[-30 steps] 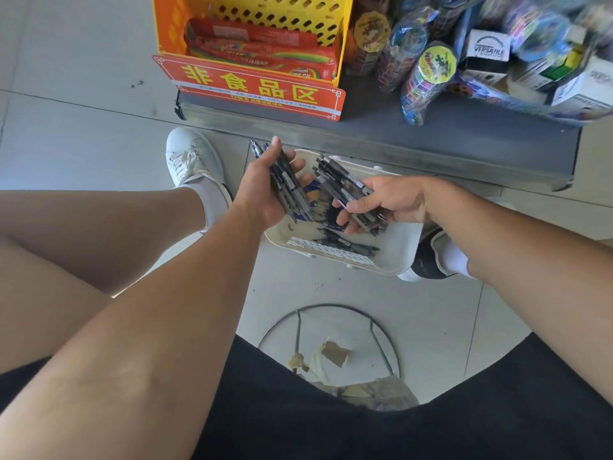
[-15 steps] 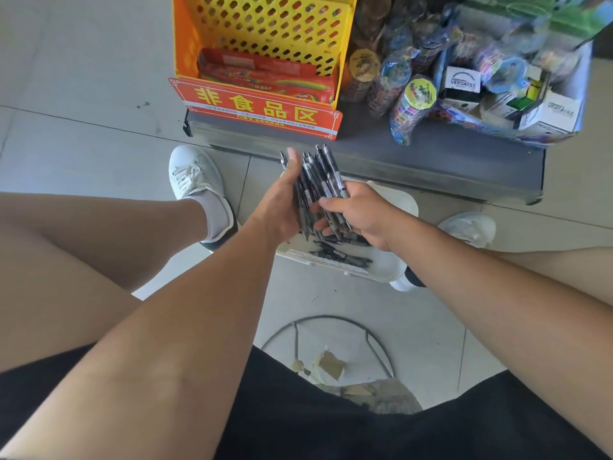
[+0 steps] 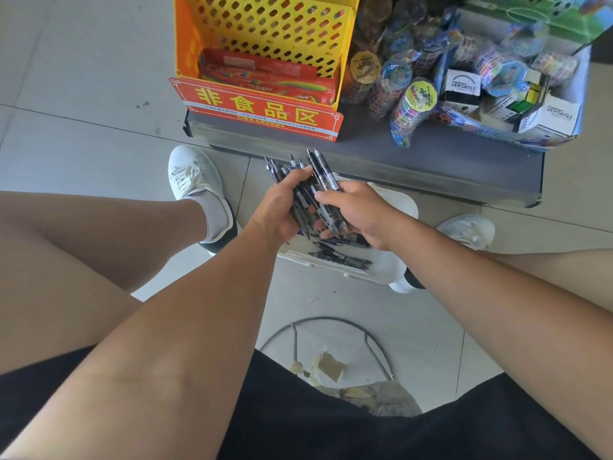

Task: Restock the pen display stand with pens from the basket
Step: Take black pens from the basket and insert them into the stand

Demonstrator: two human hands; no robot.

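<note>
Left hand and right hand together grip bundle of pens, fingers curled round it, tips pointing away, above white basket on floor. Loose pens lie in basket.

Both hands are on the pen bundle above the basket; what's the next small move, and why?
Likely square up the bundle of pens: the left hand and right hand both grip it above the white basket, yet its ends stick out unevenly. A few loose pens lie in the basket, but the hands already look full, so evening the bundle seems sensible.
</note>
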